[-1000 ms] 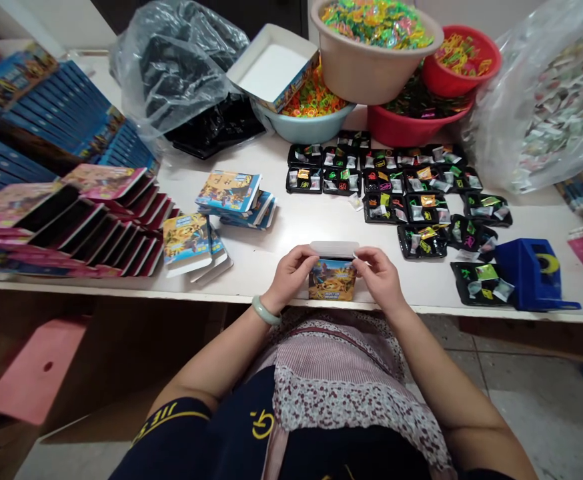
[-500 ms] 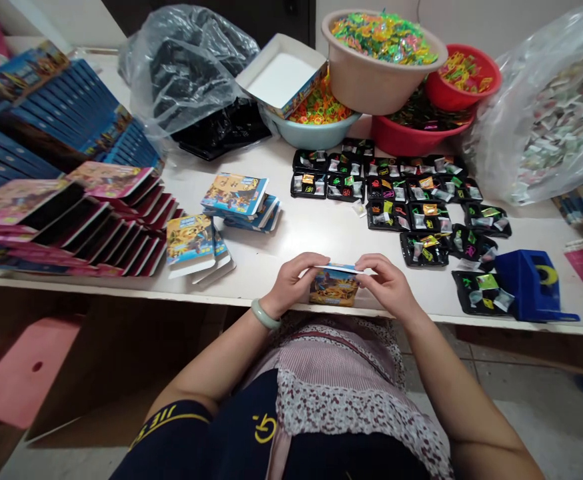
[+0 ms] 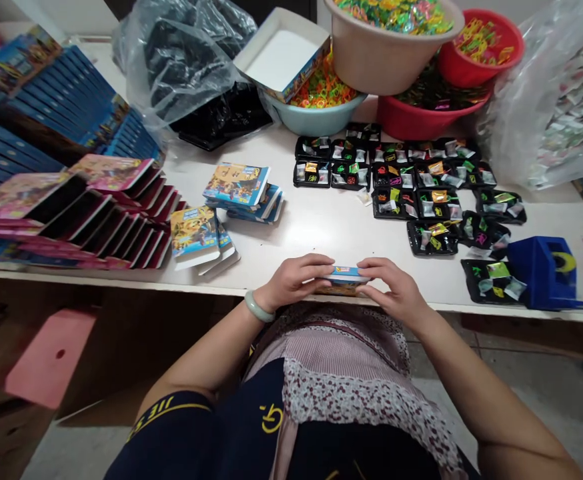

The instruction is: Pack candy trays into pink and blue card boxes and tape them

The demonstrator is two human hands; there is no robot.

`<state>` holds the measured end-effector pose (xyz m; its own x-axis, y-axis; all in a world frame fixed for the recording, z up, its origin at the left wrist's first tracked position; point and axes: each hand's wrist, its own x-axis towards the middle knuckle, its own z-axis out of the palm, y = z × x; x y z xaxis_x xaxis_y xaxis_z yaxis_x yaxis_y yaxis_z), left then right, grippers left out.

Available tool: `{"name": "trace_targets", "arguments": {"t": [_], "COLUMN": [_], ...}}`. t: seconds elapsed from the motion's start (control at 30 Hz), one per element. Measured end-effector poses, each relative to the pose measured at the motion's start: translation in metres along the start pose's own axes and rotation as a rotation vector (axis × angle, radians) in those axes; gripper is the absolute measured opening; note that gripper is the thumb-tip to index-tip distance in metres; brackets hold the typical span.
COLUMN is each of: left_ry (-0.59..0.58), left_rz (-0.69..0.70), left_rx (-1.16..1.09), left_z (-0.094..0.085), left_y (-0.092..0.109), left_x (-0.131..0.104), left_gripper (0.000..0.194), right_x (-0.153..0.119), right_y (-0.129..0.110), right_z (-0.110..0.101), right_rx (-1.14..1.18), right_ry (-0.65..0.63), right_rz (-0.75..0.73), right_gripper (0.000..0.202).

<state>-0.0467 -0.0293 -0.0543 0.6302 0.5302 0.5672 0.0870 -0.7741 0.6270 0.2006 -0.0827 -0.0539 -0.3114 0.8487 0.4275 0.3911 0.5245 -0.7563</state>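
Note:
A small printed cardboard box (image 3: 342,272), blue on its narrow top side and yellow-brown on the front, stands at the table's front edge. My left hand (image 3: 304,277) grips its left end, fingers on top and thumb at the front. On its right end my right hand (image 3: 389,285) is closed the same way. To the left lie a stack of similar boxes (image 3: 238,185) and a few more with flaps sticking out (image 3: 195,235). Rows of black trays (image 3: 396,179) holding small packets and coloured bits spread out to the right.
Pink boxes (image 3: 71,217) and blue boxes (image 3: 66,93) pile up at left. A blue tape dispenser (image 3: 541,270) sits by the right front edge. Behind are a beige tub (image 3: 389,57), red basins (image 3: 421,121), a light-blue basin (image 3: 316,120) and plastic bags (image 3: 186,67).
The box has been tipped, so its blue narrow side now faces up and less of its front shows. Both hands stay on its ends. The camera view has shifted slightly.

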Motion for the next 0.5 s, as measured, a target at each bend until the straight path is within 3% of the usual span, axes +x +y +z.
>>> {"name": "trace_targets", "arguments": {"t": [0.13,0.37,0.5], "left_ry": [0.001,0.051,0.169], "left_rz": [-0.018,-0.140,-0.300], "left_rx": [0.016,0.016,-0.005], "left_z": [0.000,0.002,0.008], "left_y": [0.001,-0.005,-0.009], "left_x": [-0.006,-0.002,0.006], "left_gripper": [0.040,0.026,0.027], "right_x": [-0.011,-0.001,-0.007], "right_y": [0.007,0.012,0.012], "right_z": [0.010,0.033,0.023], "right_rx": [-0.064,0.068,0.207], "right_ry": [0.083,0.236,0.245], "right_rz": [-0.073,0.018,0.134], "right_gripper": [0.025,0.018,0.032]}}
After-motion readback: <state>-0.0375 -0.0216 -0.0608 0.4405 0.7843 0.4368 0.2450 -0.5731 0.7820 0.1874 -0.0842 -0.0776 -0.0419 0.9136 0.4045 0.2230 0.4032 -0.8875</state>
